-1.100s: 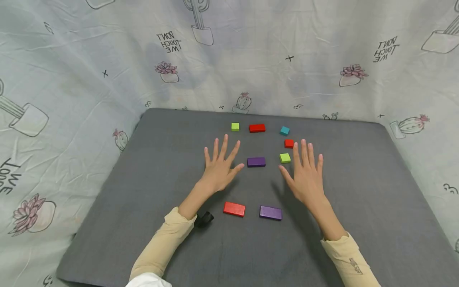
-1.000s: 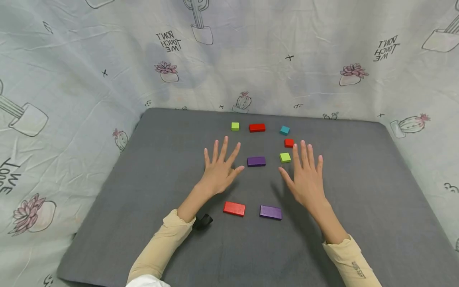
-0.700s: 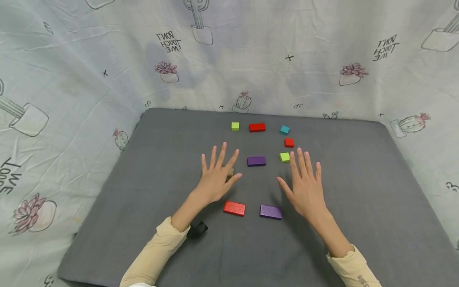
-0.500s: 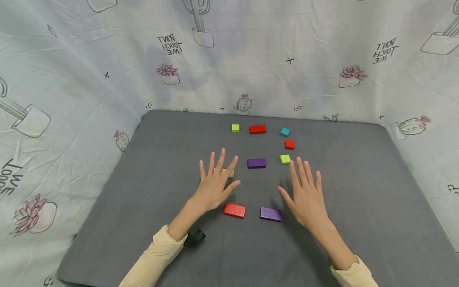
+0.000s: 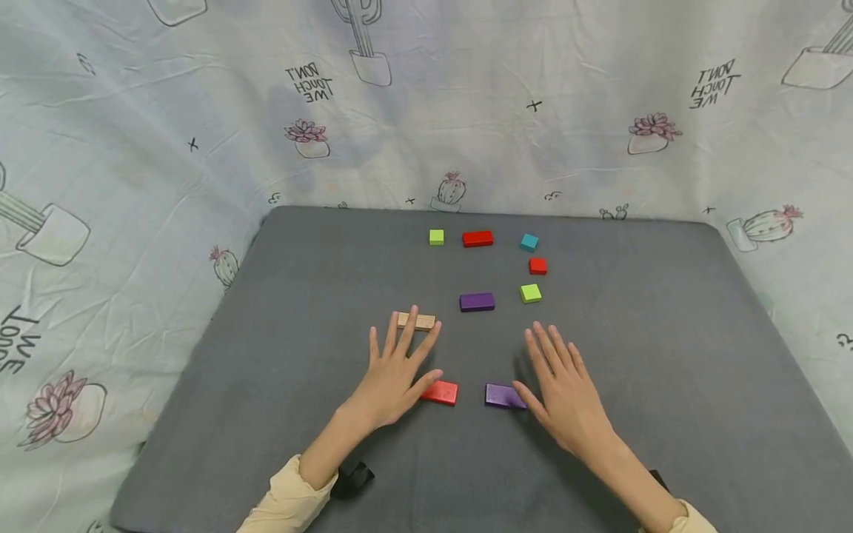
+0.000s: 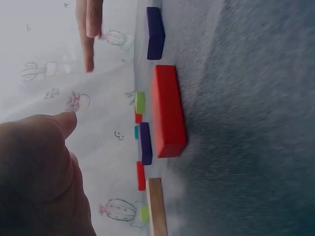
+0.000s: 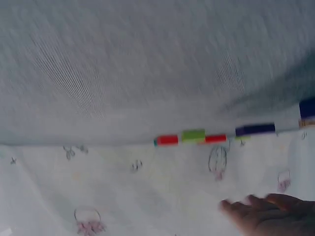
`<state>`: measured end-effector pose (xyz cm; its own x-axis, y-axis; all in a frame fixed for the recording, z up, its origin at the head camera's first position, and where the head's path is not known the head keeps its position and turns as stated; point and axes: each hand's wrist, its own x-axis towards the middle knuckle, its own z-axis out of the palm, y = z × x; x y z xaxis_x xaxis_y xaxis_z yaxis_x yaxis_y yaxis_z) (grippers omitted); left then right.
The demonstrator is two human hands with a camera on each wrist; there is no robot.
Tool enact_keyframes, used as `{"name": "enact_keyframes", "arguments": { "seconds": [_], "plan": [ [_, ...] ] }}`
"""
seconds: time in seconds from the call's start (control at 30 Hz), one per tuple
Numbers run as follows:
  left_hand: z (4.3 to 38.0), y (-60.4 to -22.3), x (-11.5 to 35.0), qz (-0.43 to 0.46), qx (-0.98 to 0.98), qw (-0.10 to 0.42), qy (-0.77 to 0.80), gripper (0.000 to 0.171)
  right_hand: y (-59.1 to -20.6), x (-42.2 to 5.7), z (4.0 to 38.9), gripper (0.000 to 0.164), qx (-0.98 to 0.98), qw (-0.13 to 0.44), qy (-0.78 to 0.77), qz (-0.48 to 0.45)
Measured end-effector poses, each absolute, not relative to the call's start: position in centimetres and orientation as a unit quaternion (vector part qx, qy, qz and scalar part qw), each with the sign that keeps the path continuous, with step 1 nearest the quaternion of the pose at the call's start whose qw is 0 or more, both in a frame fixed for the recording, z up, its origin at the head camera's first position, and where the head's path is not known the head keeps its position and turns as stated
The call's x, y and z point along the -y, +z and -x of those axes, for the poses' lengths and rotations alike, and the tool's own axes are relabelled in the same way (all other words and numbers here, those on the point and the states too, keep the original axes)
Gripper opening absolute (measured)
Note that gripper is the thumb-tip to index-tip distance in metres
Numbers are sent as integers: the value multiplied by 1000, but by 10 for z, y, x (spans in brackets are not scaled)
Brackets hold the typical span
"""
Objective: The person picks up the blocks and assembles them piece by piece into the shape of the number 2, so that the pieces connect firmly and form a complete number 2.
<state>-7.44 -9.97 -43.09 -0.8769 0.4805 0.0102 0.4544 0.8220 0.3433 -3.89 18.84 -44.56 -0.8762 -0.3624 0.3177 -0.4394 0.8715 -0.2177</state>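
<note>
My left hand (image 5: 389, 381) hovers over the table with straight, spread fingers and holds nothing. Beneath it, partly covered, lie a red block (image 5: 441, 393) by the thumb and a natural wood block (image 5: 424, 322) behind the fingertips. The left wrist view shows the red block (image 6: 169, 110) lying below the hand, apart from it. My right hand (image 5: 566, 396), also with extended fingers and nothing held, hovers to the right. Its thumb overlaps the end of a purple block (image 5: 503, 396) in the head view. In the right wrist view the right hand (image 7: 270, 216) is raised off the table.
Farther back lie another purple block (image 5: 477, 302), a green cube (image 5: 530, 294), a small red block (image 5: 537, 266), a teal cube (image 5: 529, 242), a longer red block (image 5: 477, 238) and a second green cube (image 5: 436, 237). A patterned cloth (image 5: 480, 133) hangs behind the grey table (image 5: 320, 274).
Both hands have drawn back toward the near side of the table, fingers still extended. The wood block, hidden at first under the left hand, now shows. The blocks have stayed in place.
</note>
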Motion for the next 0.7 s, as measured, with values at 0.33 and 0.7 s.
{"name": "enact_keyframes", "arguments": {
  "seconds": [0.33, 0.7],
  "plan": [
    [71, -445, 110, -275, -934, 54, 222, 74, -464, -201, 36, 72, 928, 93, 177, -314],
    [79, -458, 119, -373, -881, 97, 273, 70, -471, -203, 35, 77, 939, 41, 169, -298]
  ]
}}
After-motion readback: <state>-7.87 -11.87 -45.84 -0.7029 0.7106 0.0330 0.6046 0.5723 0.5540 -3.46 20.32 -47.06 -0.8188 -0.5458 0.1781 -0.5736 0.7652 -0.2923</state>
